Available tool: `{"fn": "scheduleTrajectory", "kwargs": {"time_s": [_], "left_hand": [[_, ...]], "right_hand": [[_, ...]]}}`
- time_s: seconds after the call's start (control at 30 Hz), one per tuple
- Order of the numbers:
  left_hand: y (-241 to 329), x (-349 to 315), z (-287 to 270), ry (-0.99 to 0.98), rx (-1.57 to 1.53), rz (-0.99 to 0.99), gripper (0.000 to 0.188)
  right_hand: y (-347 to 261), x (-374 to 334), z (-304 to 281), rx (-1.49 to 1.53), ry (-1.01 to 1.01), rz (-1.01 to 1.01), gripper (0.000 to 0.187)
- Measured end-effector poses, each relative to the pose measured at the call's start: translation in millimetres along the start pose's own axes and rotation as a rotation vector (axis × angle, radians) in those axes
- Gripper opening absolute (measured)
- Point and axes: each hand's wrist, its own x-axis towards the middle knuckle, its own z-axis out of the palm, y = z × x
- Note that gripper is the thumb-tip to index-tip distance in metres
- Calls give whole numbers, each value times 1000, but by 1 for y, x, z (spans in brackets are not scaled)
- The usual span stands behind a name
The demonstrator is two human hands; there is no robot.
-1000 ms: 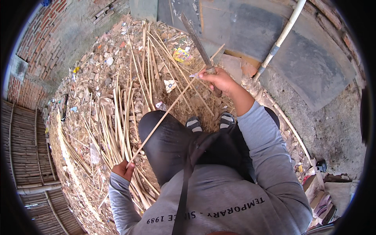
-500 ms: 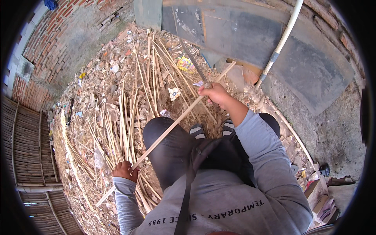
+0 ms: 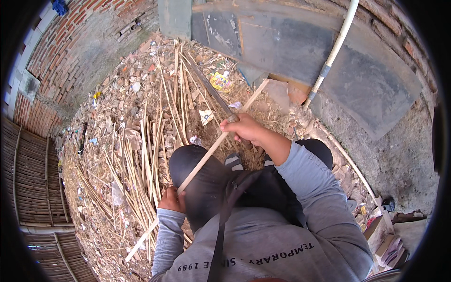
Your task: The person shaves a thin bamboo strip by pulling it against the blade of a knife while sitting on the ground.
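Note:
A long pale bamboo strip [image 3: 202,162] slants across my lap, its far end up toward the boards and its near end low on the left. My left hand [image 3: 172,200] is closed round its lower part, beside my left knee. Farther up, my right hand [image 3: 244,128] is closed on a machete's handle, and the strip passes under its thumb and fingers. The machete's dark, narrow blade [image 3: 211,90] points away and to the left, crossing the strip near the hand. Most of the handle is hidden by my fingers.
Many loose bamboo strips [image 3: 148,160] lie on the littered ground to the left and ahead. Dark boards [image 3: 286,47] lean on the wall, with a pale pole [image 3: 337,47] before them. A brick wall [image 3: 89,47] and slatted bamboo panels [image 3: 35,174] stand left.
My left hand has moved right and slightly up, close to the knee. My right hand has shifted left and a little nearer. The strip lies farther right at its near end; the blade tilts more leftward.

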Motion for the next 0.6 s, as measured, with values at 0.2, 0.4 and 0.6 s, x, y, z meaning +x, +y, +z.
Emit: {"fn": "scheduleTrajectory", "kwargs": {"time_s": [0.2,0.4,0.6], "left_hand": [[6,3,-14,-136,93,-68,40],[5,8,-19,-162,113,-88,46],[5,8,-15,-87,200,-57,44]], "right_hand": [[8,4,-20,-643,216,-180,38],[-20,-26,1,-1124,229,-185,30],[20,9,-35,-1144,174,-171,29]]}}
